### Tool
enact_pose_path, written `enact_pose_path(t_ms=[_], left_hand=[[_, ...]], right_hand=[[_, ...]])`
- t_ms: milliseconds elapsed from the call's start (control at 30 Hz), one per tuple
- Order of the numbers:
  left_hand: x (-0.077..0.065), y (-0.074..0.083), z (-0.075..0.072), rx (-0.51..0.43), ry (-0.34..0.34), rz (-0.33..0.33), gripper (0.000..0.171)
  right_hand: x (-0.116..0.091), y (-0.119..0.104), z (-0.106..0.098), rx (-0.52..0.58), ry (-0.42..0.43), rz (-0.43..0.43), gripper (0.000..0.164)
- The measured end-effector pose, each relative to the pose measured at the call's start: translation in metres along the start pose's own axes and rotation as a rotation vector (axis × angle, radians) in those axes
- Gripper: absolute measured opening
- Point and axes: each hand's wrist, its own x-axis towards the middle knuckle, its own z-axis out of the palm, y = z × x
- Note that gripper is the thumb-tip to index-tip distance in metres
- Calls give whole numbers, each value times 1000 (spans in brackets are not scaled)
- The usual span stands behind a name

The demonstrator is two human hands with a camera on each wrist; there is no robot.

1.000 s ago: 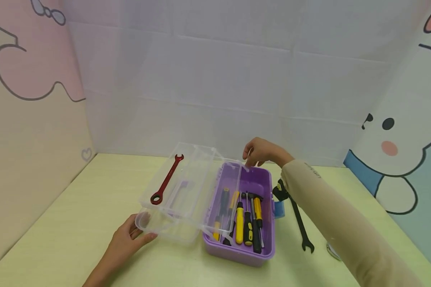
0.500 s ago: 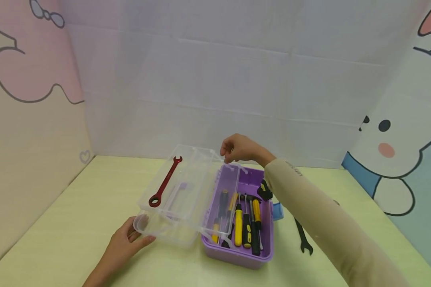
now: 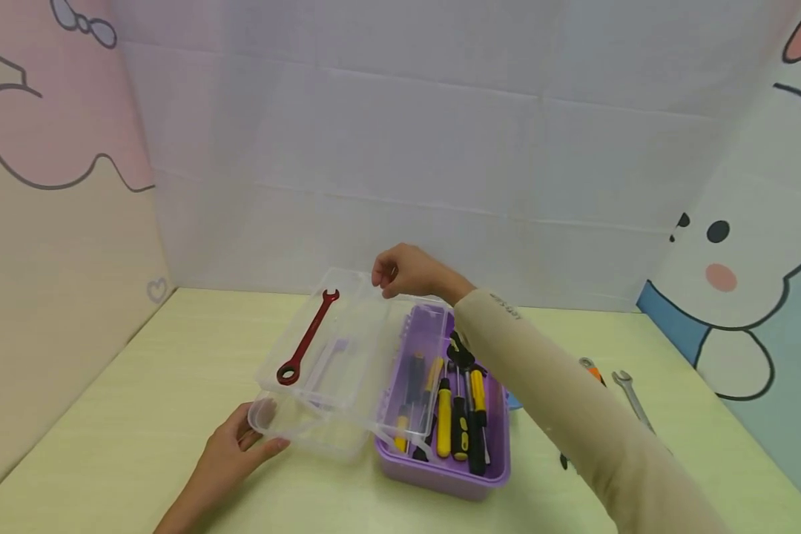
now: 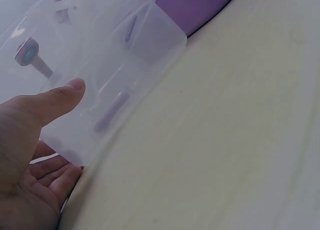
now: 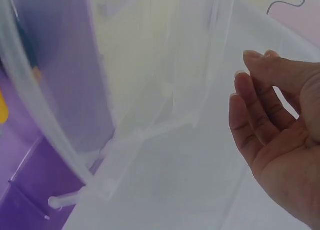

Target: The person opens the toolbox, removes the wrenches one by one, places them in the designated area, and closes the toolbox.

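A purple toolbox (image 3: 434, 478) stands with its clear lid and tray swung out to the left. My left hand (image 3: 230, 452) grips the near left corner of the clear plastic lid (image 4: 115, 75), thumb on top and fingers beneath. Over the far edge of the clear tray (image 3: 357, 356) hovers my right hand (image 3: 407, 271), fingers loosely curled around nothing; the right wrist view shows the fingertips apart from the plastic. A red combination wrench (image 3: 309, 336) lies in the tray. Inside the box are a yellow-handled tool (image 3: 444, 419), a black-and-yellow screwdriver (image 3: 460, 430) and several other tools.
To the right of the box lie a silver wrench (image 3: 633, 400) and an orange-tipped tool (image 3: 590, 367). The right sleeve (image 3: 561, 408) covers most of a black wrench there. A white sheet (image 3: 347, 148) hangs behind the table; printed panels stand at both sides.
My right hand has moved left, from above the box's far edge to the far edge of the clear tray. The left hand, lid and red wrench stay nearly the same.
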Motion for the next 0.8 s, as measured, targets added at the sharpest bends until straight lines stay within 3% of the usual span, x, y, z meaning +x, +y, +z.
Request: enact_pose_path(t_ms=[267,567,800], left_hand=[[0,2,3,-4,7,2,67],[1,0,6,-11,6,21,66],[0,-3,4,-13,-1,17,65]], right_hand=[[8,-13,11,-18,-56,-67,10],[20,-29,21,-143,-117,-172,19],[29,-39,31,-180,-195,-186,27]])
